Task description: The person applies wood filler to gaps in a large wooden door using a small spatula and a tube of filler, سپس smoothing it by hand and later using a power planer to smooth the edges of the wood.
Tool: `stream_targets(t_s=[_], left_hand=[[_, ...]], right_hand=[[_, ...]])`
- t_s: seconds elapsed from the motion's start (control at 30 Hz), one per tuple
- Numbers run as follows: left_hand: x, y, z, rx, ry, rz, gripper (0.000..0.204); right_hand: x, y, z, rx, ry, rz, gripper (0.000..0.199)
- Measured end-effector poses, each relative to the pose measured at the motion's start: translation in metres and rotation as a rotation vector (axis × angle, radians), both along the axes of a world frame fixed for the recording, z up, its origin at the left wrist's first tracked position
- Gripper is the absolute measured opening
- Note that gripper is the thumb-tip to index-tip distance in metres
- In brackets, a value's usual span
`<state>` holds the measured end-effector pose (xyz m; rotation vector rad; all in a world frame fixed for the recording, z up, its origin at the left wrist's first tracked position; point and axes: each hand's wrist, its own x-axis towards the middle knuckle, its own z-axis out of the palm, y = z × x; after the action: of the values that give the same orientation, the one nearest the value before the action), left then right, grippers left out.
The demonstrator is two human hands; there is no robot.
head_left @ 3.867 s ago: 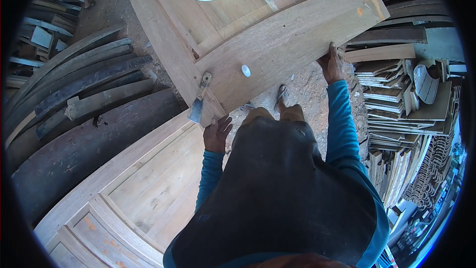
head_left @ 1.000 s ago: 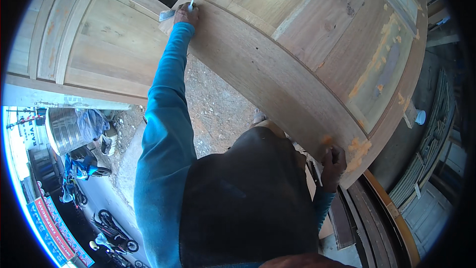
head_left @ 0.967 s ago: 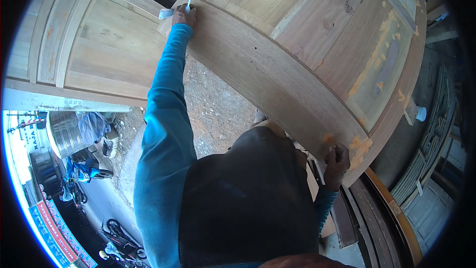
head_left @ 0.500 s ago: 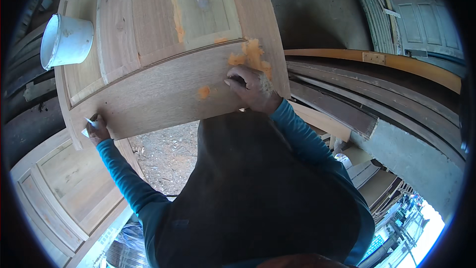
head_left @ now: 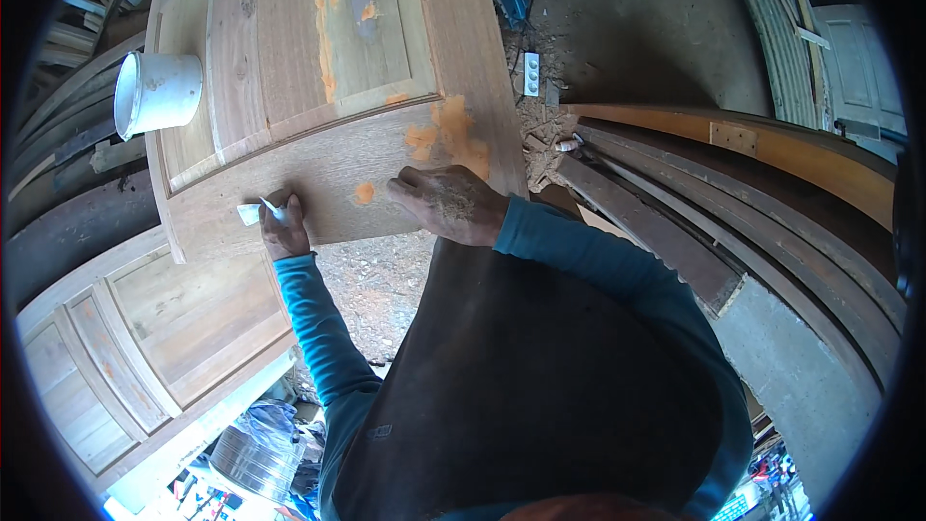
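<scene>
A panelled wooden door (head_left: 333,154) lies flat before me, with orange filler patches (head_left: 450,135) near its right corner and a small orange filler spot (head_left: 364,193) on the near rail. My left hand (head_left: 286,227) is closed on a thin white flat piece (head_left: 249,214), whose edges stick out past the fingers; its exact kind is unclear. Over the near rail, just right of the small spot, my right hand (head_left: 449,203) is closed with the fingers curled under. Dust coats its back, and anything inside it is hidden.
A white bucket (head_left: 169,92) stands on the door's left side. Long boards (head_left: 694,174) are stacked at the right, near a white power strip (head_left: 531,74) on the littered floor. Another panelled door (head_left: 193,318) lies lower left.
My left hand has moved right along the near rail with the white piece. My right hand has shifted left, toward the small filler spot. The view has turned slightly.
</scene>
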<state>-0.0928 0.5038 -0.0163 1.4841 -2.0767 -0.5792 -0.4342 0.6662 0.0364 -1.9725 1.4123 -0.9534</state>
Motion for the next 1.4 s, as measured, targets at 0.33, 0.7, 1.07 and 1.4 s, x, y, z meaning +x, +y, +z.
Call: stream_targets(t_s=[0.33, 0.7, 1.07, 1.4], left_hand=[[-0.035, 0.006, -0.004, -0.078, -0.01, 0.038, 0.02], [-0.081, 0.025, 0.005, -0.054, 0.021, 0.309, 0.016], [-0.116, 0.043, -0.003, -0.215, 0.028, 0.536, 0.017], [-0.143, 0.051, 0.004, -0.122, 0.149, 0.706, 0.023]], right_hand=[[0.0, -0.01, -0.014, 0.1, 0.058, -0.013, 0.027], [-0.077, -0.114, 0.037, -0.13, -0.041, 0.075, 0.017], [-0.174, -0.193, -0.064, -0.064, 0.17, -0.07, 0.012], [-0.181, -0.193, -0.069, -0.094, 0.078, -0.05, 0.014]])
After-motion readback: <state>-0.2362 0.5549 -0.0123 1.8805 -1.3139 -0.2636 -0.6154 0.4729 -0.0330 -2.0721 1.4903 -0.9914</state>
